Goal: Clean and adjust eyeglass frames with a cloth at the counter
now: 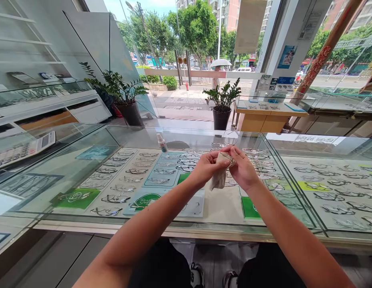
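Over the glass display counter, my two hands meet in front of me. My left hand (205,167) is closed on a beige cloth (218,181), whose loose end hangs below the fingers. Close against it, my right hand (243,170) is closed too, its thumb and fingers pinching at the cloth's upper edge. A faint, thin rounded outline shows just above the fingertips, possibly part of a pair of glasses; the fingers and cloth hide the rest. A small white spray bottle (162,143) stands on the glass to the left of my hands.
Under the counter glass (221,218) lie rows of eyeglasses (138,171) and green cards (74,199). Beyond the counter stand two potted plants (221,118) (130,114) by the window. A wooden cabinet (251,125) is at the back right. Left, a keyboard-like white device (44,141) sits on another counter.
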Available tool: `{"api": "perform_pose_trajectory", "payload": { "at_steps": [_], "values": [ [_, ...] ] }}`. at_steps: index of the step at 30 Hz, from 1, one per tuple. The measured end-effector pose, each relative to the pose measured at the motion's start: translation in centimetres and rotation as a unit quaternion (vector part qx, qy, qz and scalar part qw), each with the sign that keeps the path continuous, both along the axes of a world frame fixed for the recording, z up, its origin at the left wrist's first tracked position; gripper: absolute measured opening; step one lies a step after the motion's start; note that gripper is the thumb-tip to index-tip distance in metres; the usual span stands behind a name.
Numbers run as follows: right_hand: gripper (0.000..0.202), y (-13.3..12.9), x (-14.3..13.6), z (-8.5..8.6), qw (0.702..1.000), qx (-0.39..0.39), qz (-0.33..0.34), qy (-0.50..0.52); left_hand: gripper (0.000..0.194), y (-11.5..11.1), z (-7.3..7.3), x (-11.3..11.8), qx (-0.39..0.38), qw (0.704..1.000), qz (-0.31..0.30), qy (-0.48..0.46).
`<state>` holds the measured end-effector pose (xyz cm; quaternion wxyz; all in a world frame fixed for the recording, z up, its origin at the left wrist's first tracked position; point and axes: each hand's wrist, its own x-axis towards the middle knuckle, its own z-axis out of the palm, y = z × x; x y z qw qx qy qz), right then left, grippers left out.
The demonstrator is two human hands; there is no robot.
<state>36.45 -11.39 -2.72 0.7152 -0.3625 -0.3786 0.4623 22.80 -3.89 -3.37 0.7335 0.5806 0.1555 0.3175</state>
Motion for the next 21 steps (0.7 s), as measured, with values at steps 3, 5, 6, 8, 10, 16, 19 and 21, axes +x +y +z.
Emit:
{"api": "perform_pose_trajectory", "payload": {
  "at_steps": [3,5,6,8,10,16,19,21],
  "values": [
    [0.033,0.1,-0.2,-0.1,1.0,-0.004,-0.005,0.0,0.055,0.1,0.0,0.0,-0.006,1.0,0.005,-0.005],
    [0.034,0.1,-0.3,-0.2,1.0,-0.012,-0.001,-0.002,0.056,0.1,0.0,0.0,-0.007,1.0,0.007,-0.004],
    [0.034,0.1,-0.3,-0.2,1.0,-0.015,0.002,-0.006,0.056,0.1,0.0,0.0,-0.007,1.0,0.01,-0.004],
    [0.033,-0.1,-0.2,-0.2,1.0,-0.015,0.01,-0.021,0.054,0.1,0.0,0.0,-0.008,1.0,0.019,-0.003],
    [0.027,-0.3,-0.1,-0.3,0.999,-0.005,0.019,-0.045,0.053,0.2,0.0,0.1,-0.008,0.999,0.032,-0.004],
    [0.039,-0.8,0.4,-0.3,0.986,0.017,0.044,-0.16,0.05,0.6,0.1,0.0,-0.032,0.999,0.023,-0.004],
    [0.042,-0.9,0.7,-0.1,0.977,0.029,0.036,-0.206,0.048,0.8,0.4,-0.3,-0.045,0.999,0.003,-0.003],
    [0.042,-0.9,0.8,-0.1,0.972,0.035,0.033,-0.229,0.049,0.9,0.6,-0.5,-0.051,0.999,-0.003,0.006]
  ]
}}
